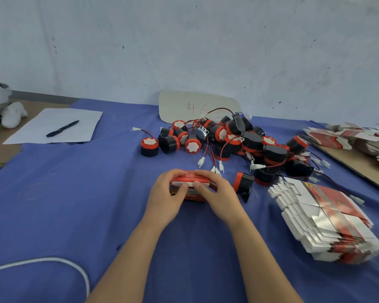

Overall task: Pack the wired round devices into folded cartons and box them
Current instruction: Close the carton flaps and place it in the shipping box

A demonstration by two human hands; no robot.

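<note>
A small red and white carton (192, 179) stands on the blue cloth in the middle of the table. My left hand (165, 196) grips its left side and my right hand (217, 193) grips its right side, thumbs meeting on the white flap at the front. Behind it lies a heap of black and red round devices (234, 138) with red and black wires and white plugs. One device (244, 184) lies on its side just right of my right hand. A stack of flat unfolded cartons (324, 219) lies at the right.
A white sheet (53, 125) with a black pen (62, 128) lies at the back left. A cardboard card (197, 106) leans on the wall. More flat cartons (354, 138) sit on a brown board at far right. A white cable (59, 262) curves at the front left.
</note>
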